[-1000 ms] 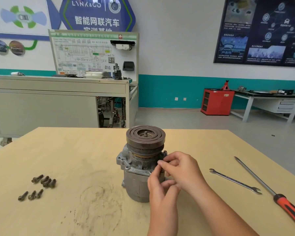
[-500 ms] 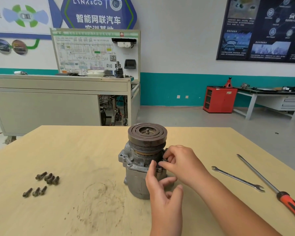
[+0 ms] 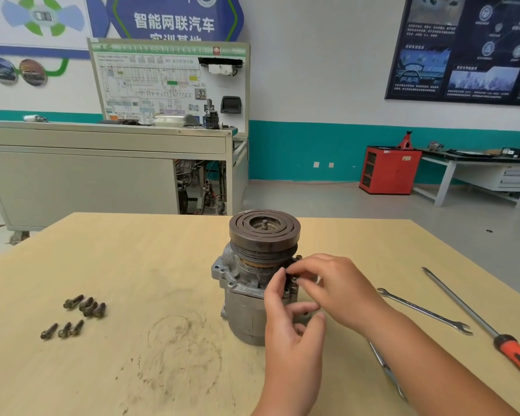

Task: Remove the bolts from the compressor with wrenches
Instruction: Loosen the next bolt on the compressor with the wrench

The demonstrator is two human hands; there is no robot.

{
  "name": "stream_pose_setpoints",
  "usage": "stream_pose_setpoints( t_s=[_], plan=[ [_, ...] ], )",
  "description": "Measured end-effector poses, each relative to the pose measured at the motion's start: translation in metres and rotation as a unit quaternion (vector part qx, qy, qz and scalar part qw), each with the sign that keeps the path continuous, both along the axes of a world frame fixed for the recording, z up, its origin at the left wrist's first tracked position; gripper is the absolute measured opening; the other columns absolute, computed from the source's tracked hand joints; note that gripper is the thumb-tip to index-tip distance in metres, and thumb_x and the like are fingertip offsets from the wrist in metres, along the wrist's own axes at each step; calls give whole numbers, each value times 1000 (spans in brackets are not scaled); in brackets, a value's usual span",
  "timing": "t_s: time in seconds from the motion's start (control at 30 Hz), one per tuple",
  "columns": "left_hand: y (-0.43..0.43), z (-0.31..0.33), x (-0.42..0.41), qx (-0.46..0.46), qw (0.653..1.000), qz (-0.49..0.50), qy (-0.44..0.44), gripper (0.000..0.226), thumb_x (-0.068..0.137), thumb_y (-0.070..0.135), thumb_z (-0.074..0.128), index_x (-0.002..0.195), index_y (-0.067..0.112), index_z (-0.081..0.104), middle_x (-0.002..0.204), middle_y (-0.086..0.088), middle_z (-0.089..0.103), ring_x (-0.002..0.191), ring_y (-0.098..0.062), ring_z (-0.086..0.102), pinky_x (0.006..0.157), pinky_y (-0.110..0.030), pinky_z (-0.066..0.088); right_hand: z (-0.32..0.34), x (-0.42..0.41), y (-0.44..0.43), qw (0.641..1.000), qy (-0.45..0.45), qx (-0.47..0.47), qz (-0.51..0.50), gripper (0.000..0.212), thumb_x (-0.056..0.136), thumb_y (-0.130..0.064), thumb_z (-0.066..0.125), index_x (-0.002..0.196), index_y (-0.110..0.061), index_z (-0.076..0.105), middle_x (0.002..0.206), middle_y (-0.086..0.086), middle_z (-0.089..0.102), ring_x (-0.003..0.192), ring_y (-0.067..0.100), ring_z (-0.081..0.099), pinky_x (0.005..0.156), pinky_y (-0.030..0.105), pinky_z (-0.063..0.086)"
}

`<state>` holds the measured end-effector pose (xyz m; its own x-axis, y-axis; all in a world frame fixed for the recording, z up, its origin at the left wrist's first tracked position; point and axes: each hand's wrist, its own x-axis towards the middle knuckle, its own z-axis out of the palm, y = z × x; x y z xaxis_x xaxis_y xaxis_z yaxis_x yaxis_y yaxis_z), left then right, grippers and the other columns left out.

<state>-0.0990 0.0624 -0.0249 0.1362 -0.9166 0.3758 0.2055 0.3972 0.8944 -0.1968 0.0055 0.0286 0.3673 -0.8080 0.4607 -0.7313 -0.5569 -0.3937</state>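
A grey compressor [image 3: 246,295] with a dark pulley on top stands upright in the middle of the wooden table [image 3: 132,265]. On its right flange, my right hand [image 3: 339,289] pinches a dark bolt [image 3: 291,277] with thumb and fingertips. My left hand [image 3: 288,331] is in front of the housing, index finger raised beside that bolt and the other fingers loosely curled. Several removed bolts [image 3: 78,313] lie on the table at the left. A slim open-end wrench [image 3: 424,310] lies to the right, and another wrench [image 3: 386,370] shows partly under my right forearm.
A long screwdriver with a red and black handle [image 3: 517,355] lies at the table's right edge. Dirt marks cover the table front of centre. Behind the table stand a grey training bench [image 3: 102,175], a red cabinet [image 3: 391,169] and a workbench at the far right.
My head has tilted a little, shifting the scene. My right hand's fingers have worked round the bolt on the flange, and my left index finger has come up beside it.
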Motion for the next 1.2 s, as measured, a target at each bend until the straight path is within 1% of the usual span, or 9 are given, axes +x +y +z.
stream_pose_setpoints(
  t_s=[0.13,0.27,0.4,0.53,0.7,0.83,0.97,1.07,1.2],
  plan=[
    [6,-11,8,-20,999,24,-26,71,58,40,56,127,35,41,93,37,61,70,-8,53,70,-15,45,-17,-33,4,991,-28,22,-131,23,80,-46,61,101,-39,56,103,-20,49,90,-4,54,73,22,43],
    [9,-28,13,-80,991,39,-97,49,61,35,51,108,24,58,103,17,65,79,-7,60,67,-19,43,-62,-67,-1,888,192,245,-338,50,85,-59,48,117,-21,47,122,1,44,115,20,47,85,31,42],
    [1,-23,17,-164,969,69,-171,32,69,24,53,100,26,63,98,8,63,92,-7,59,76,-12,42,-91,-73,-6,899,162,235,-332,16,93,-32,43,92,-16,44,99,2,55,91,21,57,63,26,39],
    [-27,-10,35,-241,930,217,-175,45,73,24,60,116,19,49,117,-1,49,113,-14,48,96,-24,38,-85,-83,-8,922,15,241,-304,14,94,-27,43,84,-18,45,73,-3,51,65,15,49,58,28,35],
    [-58,-23,52,-117,942,272,-159,86,61,45,68,133,18,29,133,-5,25,130,-15,26,113,-25,21,-46,-67,13,950,-181,180,-182,15,99,-26,40,88,-23,52,42,-3,49,38,8,44,42,15,33],
    [-66,-39,58,-19,959,246,-141,103,53,44,77,138,32,19,139,5,20,132,1,16,112,-28,18,-8,-45,28,911,-285,277,-105,22,98,-18,43,81,-9,55,56,-3,58,54,23,68,39,19,40],
    [-66,-40,64,-5,962,232,-144,108,52,52,76,140,33,16,142,7,19,133,1,16,113,-31,20,24,-27,34,928,-182,322,-47,27,95,-29,47,78,-10,55,55,-2,62,66,19,71,55,20,52],
    [-61,-38,61,-12,963,223,-151,107,48,66,69,136,39,14,146,1,20,139,-9,17,116,-38,21,31,-13,33,917,-124,379,-25,26,96,-32,44,91,-12,60,54,-1,63,54,16,67,46,18,47],
    [-57,-37,56,-30,956,232,-178,106,47,68,68,135,37,17,149,-7,19,141,-16,17,116,-43,20,32,0,25,899,-123,416,-54,36,96,-38,44,83,-10,63,41,-6,52,35,10,50,40,16,40]
  ],
)
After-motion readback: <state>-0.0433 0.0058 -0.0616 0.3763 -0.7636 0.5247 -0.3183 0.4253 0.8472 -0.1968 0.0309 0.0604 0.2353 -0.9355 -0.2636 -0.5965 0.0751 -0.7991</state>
